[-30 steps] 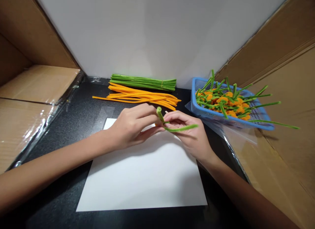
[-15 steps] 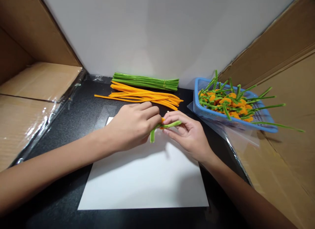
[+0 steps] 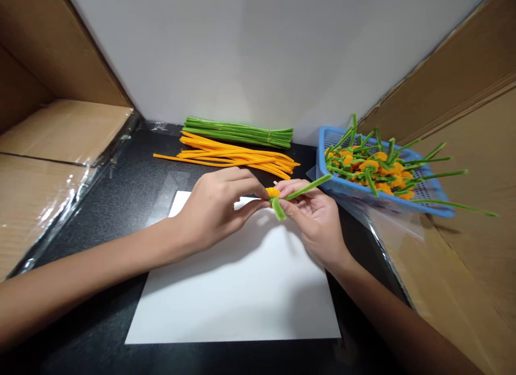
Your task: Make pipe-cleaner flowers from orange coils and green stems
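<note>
Between my two hands is a small pipe-cleaner flower [image 3: 273,192] with an orange curled part and green fuzzy ends. One green end points up and right past my right hand, and a shorter one bends down toward me. My left hand [image 3: 221,203] pinches the orange and green middle between thumb and fingertips. My right hand [image 3: 316,216] grips it from the other side, thumb and fingers closed near the green stem. Both hands are above a white sheet of paper [image 3: 237,299] on the black tabletop. The fingers partly cover the flower's centre.
Behind my hands lie loose orange pipe cleaners [image 3: 234,155] and a tied bundle of green pipe cleaners [image 3: 237,132]. At right, a blue basket [image 3: 322,154] holds several orange and green pieces, stems jutting over its rim. Cardboard [image 3: 60,130] stands left and right; a white wall closes the back.
The flower has turned in my fingers, so its long green end now points further up and right. My left thumb and fingers have shifted to a visible pinch on the middle.
</note>
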Motion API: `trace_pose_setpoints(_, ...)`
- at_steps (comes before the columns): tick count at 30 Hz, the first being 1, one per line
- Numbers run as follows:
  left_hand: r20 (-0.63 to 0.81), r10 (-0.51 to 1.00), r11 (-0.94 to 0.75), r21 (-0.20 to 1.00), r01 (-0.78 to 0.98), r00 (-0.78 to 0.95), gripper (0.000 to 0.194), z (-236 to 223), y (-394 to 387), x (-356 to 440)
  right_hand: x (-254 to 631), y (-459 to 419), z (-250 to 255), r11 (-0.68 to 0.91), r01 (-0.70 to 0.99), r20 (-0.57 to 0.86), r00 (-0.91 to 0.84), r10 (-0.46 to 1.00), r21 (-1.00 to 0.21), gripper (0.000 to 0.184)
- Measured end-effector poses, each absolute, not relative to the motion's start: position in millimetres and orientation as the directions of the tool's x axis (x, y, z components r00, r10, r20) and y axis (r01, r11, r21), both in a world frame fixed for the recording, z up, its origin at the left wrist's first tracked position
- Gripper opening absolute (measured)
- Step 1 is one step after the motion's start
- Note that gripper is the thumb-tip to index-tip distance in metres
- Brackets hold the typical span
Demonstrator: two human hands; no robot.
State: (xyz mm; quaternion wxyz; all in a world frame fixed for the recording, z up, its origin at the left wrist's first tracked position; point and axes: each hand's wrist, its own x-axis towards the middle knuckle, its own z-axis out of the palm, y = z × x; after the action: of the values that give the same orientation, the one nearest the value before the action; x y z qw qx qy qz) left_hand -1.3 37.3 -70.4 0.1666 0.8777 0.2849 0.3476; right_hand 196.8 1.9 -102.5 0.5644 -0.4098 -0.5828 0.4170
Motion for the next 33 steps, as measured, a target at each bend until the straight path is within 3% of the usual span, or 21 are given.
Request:
trace_pose_setpoints(11,0.539,0.681,-0.727,0.579,0.369,0.495,0.011,-78.6,24.7,7.0,190.5,-5.3,-100.7,0.475,0.251,0.483,-0.035,0.875,-0.843,0.011)
trace_pose_setpoints(15,0.496,0.758,-0.643,0.677,0.358,0.424,0.012,-80.4,13.8,12.2,183.5,-13.7,-103.1,0.584,0.514,0.674,-0.016,0.739,-0.628,0.018)
trace_pose_setpoints(17,0.360,0.847,-0.484,0.827,0.287,0.391,0.012,-79.6,9.5,13.5,185.4,-16.4,-105.1,0.638,0.624,0.784,-0.064,0.617,-0.451,0.025)
trace_pose_setpoints(19,0.112,0.906,-0.187,0.971,0.149,0.407,0.014,-77.8,7.3,14.0,191.7,-17.8,-108.7,0.674,0.685,0.837,-0.173,0.520,-0.277,0.032)
trace_pose_setpoints(21,-0.156,0.844,0.168,0.986,0.024,0.514,0.016,-75.7,7.5,14.2,199.2,-18.1,-112.9,0.704,0.695,0.833,-0.298,0.467,-0.146,0.036)
trace_pose_setpoints(23,-0.308,0.723,0.398,0.917,-0.008,0.618,0.021,-74.0,10.2,14.4,203.1,-17.6,-115.2,0.730,0.678,0.820,-0.369,0.437,-0.084,0.037)
trace_pose_setpoints(26,-0.295,0.728,0.372,0.928,0.005,0.619,0.024,-73.6,16.8,14.5,197.3,-16.6,-111.6,0.711,0.673,0.839,-0.254,0.481,-0.204,0.033)
trace_pose_setpoints(30,-0.058,0.869,0.021,0.996,0.081,0.492,0.022,-79.2,20.4,13.5,180.7,-16.9,-101.7,0.618,0.575,0.760,0.011,0.650,-0.536,0.022)
trace_pose_setpoints(33,0.138,0.909,-0.250,0.936,0.247,0.394,0.013,-86.8,16.9,12.7,174.2,-18.4,-99.9,0.571,0.487,0.687,0.085,0.722,-0.661,0.018)
